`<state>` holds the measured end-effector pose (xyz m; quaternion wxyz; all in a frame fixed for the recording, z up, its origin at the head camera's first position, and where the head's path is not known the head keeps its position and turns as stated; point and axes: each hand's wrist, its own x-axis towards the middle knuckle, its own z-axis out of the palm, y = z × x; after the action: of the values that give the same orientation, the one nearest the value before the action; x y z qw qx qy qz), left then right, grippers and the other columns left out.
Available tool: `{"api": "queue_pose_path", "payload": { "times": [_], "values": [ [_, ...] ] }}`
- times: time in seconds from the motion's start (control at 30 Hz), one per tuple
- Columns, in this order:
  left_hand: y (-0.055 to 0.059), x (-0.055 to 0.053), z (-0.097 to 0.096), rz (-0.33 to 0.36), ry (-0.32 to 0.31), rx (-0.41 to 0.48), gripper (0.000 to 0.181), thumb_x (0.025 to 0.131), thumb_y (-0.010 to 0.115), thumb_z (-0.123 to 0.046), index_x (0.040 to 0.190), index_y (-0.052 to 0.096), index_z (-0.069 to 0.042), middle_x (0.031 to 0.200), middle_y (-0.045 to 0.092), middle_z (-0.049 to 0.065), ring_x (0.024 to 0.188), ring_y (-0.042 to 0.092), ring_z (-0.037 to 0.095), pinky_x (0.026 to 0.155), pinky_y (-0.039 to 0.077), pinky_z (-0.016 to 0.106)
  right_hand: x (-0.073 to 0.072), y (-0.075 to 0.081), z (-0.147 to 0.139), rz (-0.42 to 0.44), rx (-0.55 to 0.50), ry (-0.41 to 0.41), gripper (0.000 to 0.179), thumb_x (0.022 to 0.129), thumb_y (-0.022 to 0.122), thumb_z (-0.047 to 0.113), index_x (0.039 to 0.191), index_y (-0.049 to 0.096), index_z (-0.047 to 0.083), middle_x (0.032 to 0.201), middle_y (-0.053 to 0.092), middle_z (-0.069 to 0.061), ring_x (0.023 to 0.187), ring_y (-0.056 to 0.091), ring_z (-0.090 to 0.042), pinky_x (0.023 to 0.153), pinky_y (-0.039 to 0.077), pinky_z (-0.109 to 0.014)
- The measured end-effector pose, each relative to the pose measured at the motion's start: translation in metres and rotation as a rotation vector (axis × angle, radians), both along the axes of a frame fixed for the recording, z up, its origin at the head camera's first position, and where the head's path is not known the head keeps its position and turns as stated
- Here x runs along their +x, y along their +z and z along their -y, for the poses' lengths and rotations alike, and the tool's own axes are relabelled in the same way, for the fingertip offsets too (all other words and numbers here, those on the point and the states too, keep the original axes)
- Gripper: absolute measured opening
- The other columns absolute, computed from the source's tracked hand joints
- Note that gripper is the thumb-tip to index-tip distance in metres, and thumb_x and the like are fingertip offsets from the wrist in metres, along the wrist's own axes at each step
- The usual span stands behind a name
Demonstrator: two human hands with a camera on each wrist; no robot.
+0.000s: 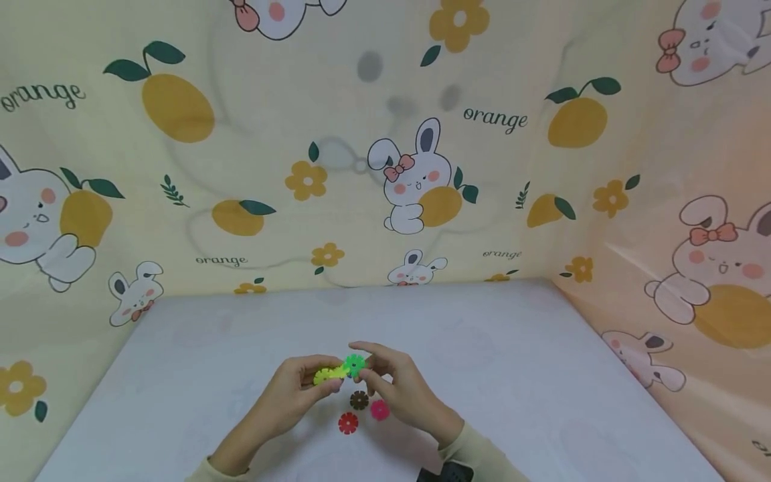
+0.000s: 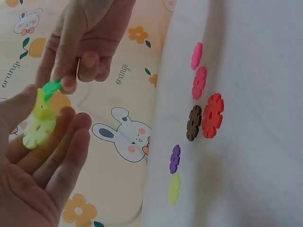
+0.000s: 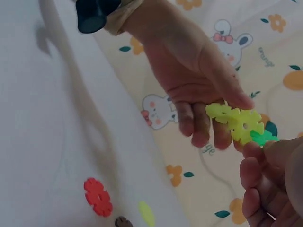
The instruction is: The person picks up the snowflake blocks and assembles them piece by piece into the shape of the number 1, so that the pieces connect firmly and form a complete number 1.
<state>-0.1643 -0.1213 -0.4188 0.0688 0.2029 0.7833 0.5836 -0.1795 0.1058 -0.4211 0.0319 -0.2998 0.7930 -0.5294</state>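
My left hand (image 1: 286, 395) holds two joined yellow notched plastic discs (image 3: 244, 125) between thumb and fingers, raised over the table. A green notched disc (image 1: 355, 365) sits at the right end of the yellow pair, overlapping its edge. The right hand (image 1: 406, 388) pinches that green disc between thumb and fingertip, its index finger stretched out above in the head view. Seen from the left wrist, the yellow discs lie over the left fingers, with the thumb on the near side. Right fingertips partly cover the green disc in both wrist views.
Below the hands, a brown disc (image 1: 359, 400), a red disc (image 1: 348, 423) and a pink disc (image 1: 379, 410) lie on the white table (image 1: 512, 375). The left wrist view adds a purple disc (image 2: 174, 159) and a loose yellow disc (image 2: 174, 189). A patterned cloth (image 1: 337, 214) rises behind the table.
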Motion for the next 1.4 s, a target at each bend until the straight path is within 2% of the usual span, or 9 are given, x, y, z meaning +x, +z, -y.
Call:
{"api": "queue_pose_path", "payload": {
  "times": [0.07, 0.2, 0.3, 0.5, 0.73, 0.93, 1.03, 1.17, 1.4],
  "values": [
    [0.000, 0.001, -0.002, 0.004, 0.007, 0.003, 0.038, 0.098, 0.067, -0.023, 0.125, 0.064, 0.003, 0.123, 0.068, 0.026, 0.088, 0.074, 0.017, 0.081, 0.060, 0.026, -0.001, 0.000, 0.000, 0.024, -0.055, 0.011, 0.038, 0.101, 0.060, 0.008, 0.138, 0.059, 0.013, 0.093, 0.071, -0.020, 0.067, 0.062, -0.013, 0.070, 0.058, -0.028],
    [0.001, 0.004, -0.007, 0.003, 0.046, -0.017, 0.037, 0.100, 0.064, -0.025, 0.129, 0.062, -0.002, 0.124, 0.067, 0.022, 0.085, 0.073, 0.021, 0.079, 0.060, 0.024, -0.002, -0.002, 0.000, 0.103, -0.151, 0.055, 0.029, 0.101, 0.060, 0.007, 0.130, 0.061, 0.004, 0.094, 0.069, -0.029, 0.066, 0.062, -0.018, 0.069, 0.058, -0.027],
    [0.001, 0.007, -0.012, -0.001, 0.066, -0.042, 0.039, 0.100, 0.064, -0.024, 0.133, 0.059, -0.004, 0.116, 0.067, 0.019, 0.083, 0.070, 0.016, 0.075, 0.059, 0.022, -0.003, -0.004, -0.001, 0.161, -0.198, 0.071, 0.029, 0.101, 0.059, 0.006, 0.130, 0.059, 0.000, 0.095, 0.068, -0.033, 0.067, 0.062, -0.018, 0.069, 0.057, -0.024],
    [-0.001, 0.009, -0.016, -0.047, 0.109, -0.117, 0.043, 0.096, 0.070, -0.025, 0.136, 0.057, -0.014, 0.100, 0.069, 0.006, 0.075, 0.061, 0.007, 0.067, 0.053, 0.021, -0.004, -0.005, -0.001, 0.263, -0.271, 0.084, 0.035, 0.099, 0.060, 0.004, 0.132, 0.053, -0.006, 0.098, 0.064, -0.043, 0.069, 0.064, -0.009, 0.071, 0.058, -0.022],
    [-0.006, 0.008, -0.017, -0.110, 0.077, -0.136, 0.029, 0.103, 0.059, -0.031, 0.129, 0.056, -0.018, 0.094, 0.065, 0.006, 0.066, 0.059, 0.006, 0.061, 0.053, 0.023, -0.005, -0.008, 0.000, 0.282, -0.305, 0.129, 0.028, 0.099, 0.059, 0.002, 0.123, 0.057, -0.013, 0.097, 0.060, -0.049, 0.069, 0.066, -0.004, 0.072, 0.058, -0.021],
    [-0.009, 0.009, -0.018, -0.195, 0.122, -0.169, 0.036, 0.094, 0.072, -0.030, 0.124, 0.053, -0.020, 0.090, 0.063, 0.001, 0.066, 0.054, 0.004, 0.059, 0.051, 0.021, -0.006, -0.010, 0.001, 0.302, -0.320, 0.167, 0.028, 0.099, 0.059, 0.002, 0.120, 0.055, -0.015, 0.095, 0.062, -0.046, 0.071, 0.068, -0.004, 0.072, 0.058, -0.021],
    [-0.009, 0.009, -0.019, -0.206, 0.155, -0.192, 0.041, 0.090, 0.077, -0.030, 0.121, 0.052, -0.021, 0.090, 0.063, 0.000, 0.068, 0.054, 0.005, 0.060, 0.050, 0.020, -0.006, -0.008, 0.000, 0.305, -0.296, 0.153, 0.027, 0.100, 0.059, 0.006, 0.119, 0.058, -0.013, 0.092, 0.064, -0.043, 0.072, 0.068, -0.005, 0.074, 0.059, -0.023],
    [-0.006, 0.009, -0.018, -0.193, 0.206, -0.224, 0.036, 0.089, 0.079, -0.029, 0.116, 0.056, -0.025, 0.092, 0.064, 0.001, 0.071, 0.055, 0.008, 0.061, 0.049, 0.020, -0.012, -0.009, -0.005, 0.294, -0.215, 0.091, 0.025, 0.101, 0.058, 0.010, 0.119, 0.062, -0.006, 0.093, 0.066, -0.039, 0.072, 0.067, -0.007, 0.076, 0.059, -0.028],
    [-0.004, 0.008, -0.016, -0.199, 0.257, -0.227, 0.030, 0.086, 0.081, -0.026, 0.114, 0.069, -0.027, 0.106, 0.072, -0.002, 0.091, 0.064, 0.013, 0.077, 0.052, 0.021, -0.027, -0.019, -0.019, 0.313, 0.046, 0.083, 0.026, 0.101, 0.060, 0.016, 0.123, 0.066, 0.002, 0.108, 0.072, -0.023, 0.085, 0.070, -0.018, 0.082, 0.057, -0.028]
  ]
}}
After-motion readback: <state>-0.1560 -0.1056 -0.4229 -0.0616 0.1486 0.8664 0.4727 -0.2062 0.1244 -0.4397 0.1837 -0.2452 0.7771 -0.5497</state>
